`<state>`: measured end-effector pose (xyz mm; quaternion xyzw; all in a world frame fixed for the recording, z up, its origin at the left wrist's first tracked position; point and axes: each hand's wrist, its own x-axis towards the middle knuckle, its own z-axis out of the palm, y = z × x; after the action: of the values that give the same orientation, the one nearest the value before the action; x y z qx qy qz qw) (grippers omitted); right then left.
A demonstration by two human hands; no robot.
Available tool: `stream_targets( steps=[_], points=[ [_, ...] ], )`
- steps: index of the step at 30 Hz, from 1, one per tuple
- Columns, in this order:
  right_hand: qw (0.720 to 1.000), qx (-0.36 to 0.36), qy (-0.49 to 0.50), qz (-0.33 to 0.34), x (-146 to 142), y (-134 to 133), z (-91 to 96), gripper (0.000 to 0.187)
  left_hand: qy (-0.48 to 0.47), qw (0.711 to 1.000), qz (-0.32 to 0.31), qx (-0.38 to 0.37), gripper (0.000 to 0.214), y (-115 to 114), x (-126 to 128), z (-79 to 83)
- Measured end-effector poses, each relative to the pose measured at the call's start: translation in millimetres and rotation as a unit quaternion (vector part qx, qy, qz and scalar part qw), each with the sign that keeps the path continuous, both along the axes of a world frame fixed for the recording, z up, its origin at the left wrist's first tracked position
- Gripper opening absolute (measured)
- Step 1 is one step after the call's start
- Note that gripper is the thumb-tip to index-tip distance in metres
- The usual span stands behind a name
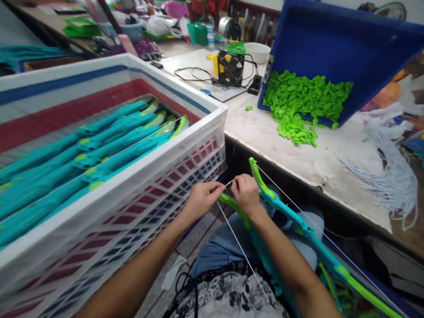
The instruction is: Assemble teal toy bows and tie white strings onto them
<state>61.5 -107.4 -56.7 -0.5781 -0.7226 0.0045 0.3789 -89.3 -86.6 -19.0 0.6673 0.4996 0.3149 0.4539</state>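
Note:
A white string runs up from my lap, and a short length of it stretches between my two hands. My left hand pinches this string between thumb and fingertips. Close beside it, my right hand has its fingers closed on the string's other part at the green tip of a toy bow. That bow's teal body lies along my lap, partly behind my right forearm. To the right of my right hand, a second teal and green toy bow rests slanting, its own white string drawn tight.
At left stands a white plastic crate with several teal toy bows. A tilted blue bin spills small green pieces onto the worktable. Loose white strings hang over its edge. A small fan stands farther back.

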Motion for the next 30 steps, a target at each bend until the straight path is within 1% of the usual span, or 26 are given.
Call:
stream_targets(
  steps=[2, 4, 5, 6, 7, 8, 9, 10, 11, 12, 13, 14, 15, 17, 19, 20, 21, 23, 25, 27, 30],
  points=[
    [1.0, -0.019, 0.016, 0.014, 6.0, -8.8, 0.8, 0.026, -0.058, 0.997, 0.028, -0.029, 0.024, -9.0, 0.1, 1.1],
    [0.998, -0.038, 0.034, 0.038, 23.2, -28.3, -0.7, 0.023, -0.139, 0.986, 0.086, -0.044, 0.03, -25.2, -4.8, -0.6],
    [0.998, -0.041, 0.025, 0.03, 36.5, -42.0, -3.5, 0.022, -0.165, 0.978, 0.12, -0.037, 0.029, -36.0, -9.0, -3.7],
    [0.999, -0.04, -0.002, 0.003, 52.5, -57.7, -8.0, 0.021, -0.17, 0.975, 0.14, -0.025, 0.025, -48.1, -13.9, -8.7],
    [0.997, -0.04, -0.044, -0.042, 70.5, -74.3, -13.8, 0.022, -0.155, 0.979, 0.131, -0.007, 0.017, -61.1, -18.4, -15.8],
    [0.99, -0.044, -0.094, -0.094, 89.4, -91.0, -20.5, 0.025, -0.125, 0.988, 0.09, 0.015, 0.01, -74.1, -21.6, -24.8],
    [0.978, -0.054, -0.14, -0.143, 108.1, -106.5, -27.2, 0.03, -0.092, 0.995, 0.016, 0.042, 0.008, -86.6, -22.4, -35.5],
    [0.965, -0.071, -0.176, -0.181, 125.6, -119.9, -33.3, 0.036, -0.066, 0.992, -0.08, 0.075, 0.013, -97.7, -20.0, -47.3],
    [0.954, -0.093, -0.197, -0.208, 140.9, -130.5, -38.0, 0.039, -0.051, 0.975, -0.181, 0.116, 0.02, -107.1, -14.0, -59.4],
    [0.946, -0.12, -0.205, -0.22, 153.4, -137.8, -40.9, 0.041, -0.037, 0.95, -0.264, 0.166, 0.029, -114.4, -4.4, -71.3],
    [0.943, -0.153, -0.204, -0.216, 163.0, -141.8, -42.0, 0.04, -0.015, 0.92, -0.327, 0.217, 0.038, -119.6, 8.4, -82.3],
    [0.941, -0.189, -0.194, -0.201, 169.9, -142.7, -41.3, 0.038, 0.016, 0.888, -0.374, 0.265, 0.045, -122.8, 23.4, -91.8],
    [0.941, -0.226, -0.178, -0.178, 174.5, -141.0, -39.4, 0.036, 0.054, 0.857, -0.41, 0.308, 0.048, -124.4, 39.5, -99.3],
    [0.939, -0.297, -0.128, -0.118, 178.3, -132.2, -33.8, 0.034, 0.132, 0.801, -0.455, 0.365, 0.042, -124.0, 70.3, -106.7],
    [0.932, -0.353, -0.065, -0.057, 177.9, -120.2, -29.9, 0.033, 0.188, 0.757, -0.497, 0.381, 0.031, -120.1, 92.6, -103.4],
    [0.924, -0.379, -0.039, -0.028, 176.7, -114.1, -29.2, 0.031, 0.211, 0.742, -0.513, 0.376, 0.027, -116.9, 99.4, -98.3],
    [0.914, -0.406, -0.022, 0.003, 175.2, -108.3, -29.2, 0.03, 0.232, 0.734, -0.523, 0.366, 0.025, -112.8, 103.4, -91.4],
    [0.89, -0.452, -0.02, 0.053, 172.8, -98.0, -28.8, 0.028, 0.263, 0.733, -0.526, 0.34, 0.032, -102.1, 106.2, -75.4],
    [0.879, -0.47, -0.042, 0.075, 173.8, -90.0, -23.3, 0.027, 0.284, 0.745, -0.51, 0.323, 0.041, -88.8, 108.3, -60.9],
    [0.888, -0.453, -0.05, 0.066, 181.5, -85.2, -8.4, 0.028, 0.298, 0.749, -0.501, 0.316, 0.047, -74.6, 115.4, -51.6],
    [0.913, -0.407, -0.026, 0.027, 204.1, -88.7, 29.1, 0.032, 0.322, 0.746, -0.505, 0.29, 0.059, -57.1, 137.2, -46.7]
  ],
)
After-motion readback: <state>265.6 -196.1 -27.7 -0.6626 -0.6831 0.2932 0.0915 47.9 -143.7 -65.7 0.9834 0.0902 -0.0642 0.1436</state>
